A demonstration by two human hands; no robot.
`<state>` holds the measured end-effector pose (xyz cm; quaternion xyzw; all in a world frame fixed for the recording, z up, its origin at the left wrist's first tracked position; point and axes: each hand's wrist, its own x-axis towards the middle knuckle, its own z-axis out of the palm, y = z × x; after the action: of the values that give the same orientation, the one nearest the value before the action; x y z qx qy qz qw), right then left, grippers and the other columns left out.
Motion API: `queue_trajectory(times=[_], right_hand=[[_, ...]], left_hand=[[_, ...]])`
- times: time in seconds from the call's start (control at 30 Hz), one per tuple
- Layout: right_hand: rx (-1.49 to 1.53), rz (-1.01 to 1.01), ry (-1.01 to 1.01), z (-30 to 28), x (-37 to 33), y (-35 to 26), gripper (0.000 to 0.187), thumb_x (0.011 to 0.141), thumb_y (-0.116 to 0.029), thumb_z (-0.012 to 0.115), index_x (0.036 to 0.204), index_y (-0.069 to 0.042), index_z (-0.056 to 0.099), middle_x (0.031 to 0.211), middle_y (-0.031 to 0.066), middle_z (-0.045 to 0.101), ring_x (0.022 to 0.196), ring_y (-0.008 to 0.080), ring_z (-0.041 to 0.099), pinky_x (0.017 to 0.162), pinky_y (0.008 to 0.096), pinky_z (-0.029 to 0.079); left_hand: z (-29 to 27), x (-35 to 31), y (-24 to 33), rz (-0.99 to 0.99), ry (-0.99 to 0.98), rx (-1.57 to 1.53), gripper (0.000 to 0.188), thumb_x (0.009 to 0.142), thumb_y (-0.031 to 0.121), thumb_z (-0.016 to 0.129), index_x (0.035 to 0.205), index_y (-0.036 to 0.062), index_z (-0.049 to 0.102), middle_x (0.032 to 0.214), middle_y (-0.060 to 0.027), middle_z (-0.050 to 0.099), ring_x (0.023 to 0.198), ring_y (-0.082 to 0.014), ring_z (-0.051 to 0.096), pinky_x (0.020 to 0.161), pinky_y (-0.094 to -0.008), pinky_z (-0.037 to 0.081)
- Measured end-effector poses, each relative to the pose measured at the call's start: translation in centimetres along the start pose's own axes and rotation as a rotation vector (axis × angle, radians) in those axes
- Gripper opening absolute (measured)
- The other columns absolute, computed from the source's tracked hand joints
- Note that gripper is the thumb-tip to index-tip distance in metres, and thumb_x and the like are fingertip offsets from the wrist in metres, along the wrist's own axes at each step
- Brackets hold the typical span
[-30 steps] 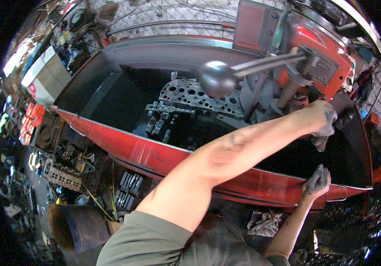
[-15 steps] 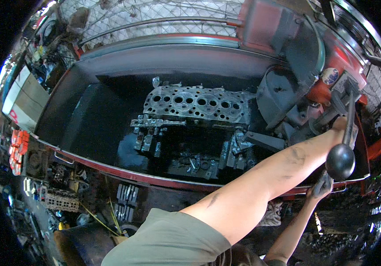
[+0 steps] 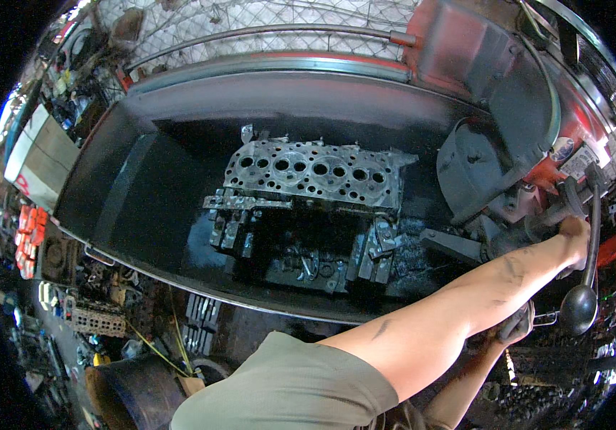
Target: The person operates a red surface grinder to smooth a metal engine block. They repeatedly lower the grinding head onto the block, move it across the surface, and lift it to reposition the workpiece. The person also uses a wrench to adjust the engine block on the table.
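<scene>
Your left hand was wrapped around the machine's lever at the far right, above its dark ball knob, while your right hand closed on a rag below, the cylinder head sitting in the black tray.

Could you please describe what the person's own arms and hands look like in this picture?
Both forearms are bare, with no gloves or watch visible. A short olive-green sleeve covers the upper left arm. The left forearm carries dark marks, either smudges or small tattoos. The left hand looks grimy; the right hand also appears smeared dark.
</scene>
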<state>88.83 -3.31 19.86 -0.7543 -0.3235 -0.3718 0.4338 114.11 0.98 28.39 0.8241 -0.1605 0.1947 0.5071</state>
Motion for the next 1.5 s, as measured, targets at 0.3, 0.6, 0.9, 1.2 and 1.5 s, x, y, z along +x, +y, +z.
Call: queue_trajectory(times=[0.3, 0.6, 0.9, 1.2, 1.5], right_hand=[[-0.098, -0.065, 0.023, 0.6, 0.2, -1.4, 0.039, 0.090, -0.027, 0.049, 0.092, 0.011, 0.061, 0.087, 0.0235, 0.064, 0.083, 0.0399, 0.063, 0.076, 0.0449, 0.049], [-0.045, 0.034, -0.006, 0.5, 0.6, -1.5, 0.039, 0.093, -0.021, 0.039, 0.080, 0.012, 0.056, 0.069, 0.0173, 0.054, 0.064, 0.0261, 0.050, 0.061, 0.0362, 0.041], [0.169, 0.147, 0.142, 0.7, -0.5, 0.1, 0.030, 0.093, -0.013, 0.047, 0.072, 0.008, 0.051, 0.063, 0.0045, 0.044, 0.061, 0.0114, 0.038, 0.053, 0.0278, 0.029], [0.016, 0.108, 0.017, -0.2, -0.5, 2.0, 0.029, 0.090, -0.012, 0.049, 0.096, 0.013, 0.062, 0.090, 0.0254, 0.064, 0.081, 0.0343, 0.060, 0.079, 0.0400, 0.047], [0.099, 0.184, 0.068, 0.4, 0.1, 1.6, 0.026, 0.091, -0.011, 0.053, 0.097, 0.012, 0.063, 0.092, 0.0182, 0.066, 0.081, 0.0190, 0.059, 0.076, 0.0310, 0.047]], left_hand=[[-3.0, -1.9, 1.8, 0.028, 0.017, 0.103, 0.027, 0.084, 0.032, 0.049, 0.068, 0.0156, 0.062, 0.067, -0.0074, 0.059, 0.065, -0.0254, 0.058, 0.054, -0.0402, 0.043], [-6.4, -5.4, 4.4, 0.051, 0.020, 0.248, 0.028, 0.086, 0.030, 0.047, 0.069, 0.0156, 0.064, 0.070, -0.0084, 0.062, 0.068, -0.0262, 0.060, 0.057, -0.0408, 0.046], [-10.7, -9.3, 6.0, 0.042, 0.029, 0.379, 0.029, 0.087, 0.028, 0.045, 0.071, 0.0156, 0.066, 0.073, -0.0095, 0.065, 0.072, -0.0269, 0.063, 0.059, -0.0415, 0.048], [-15.6, -14.8, 7.3, 0.066, 0.120, 0.614, 0.019, 0.077, 0.031, 0.055, 0.070, 0.0218, 0.070, 0.075, -0.0020, 0.068, 0.074, -0.0224, 0.066, 0.065, -0.0343, 0.052], [-24.1, -22.7, 11.0, -0.003, -0.026, 0.668, 0.050, 0.070, 0.042, 0.063, 0.101, 0.0041, 0.068, 0.110, -0.0168, 0.064, 0.101, -0.0276, 0.063, 0.085, -0.0355, 0.051]])
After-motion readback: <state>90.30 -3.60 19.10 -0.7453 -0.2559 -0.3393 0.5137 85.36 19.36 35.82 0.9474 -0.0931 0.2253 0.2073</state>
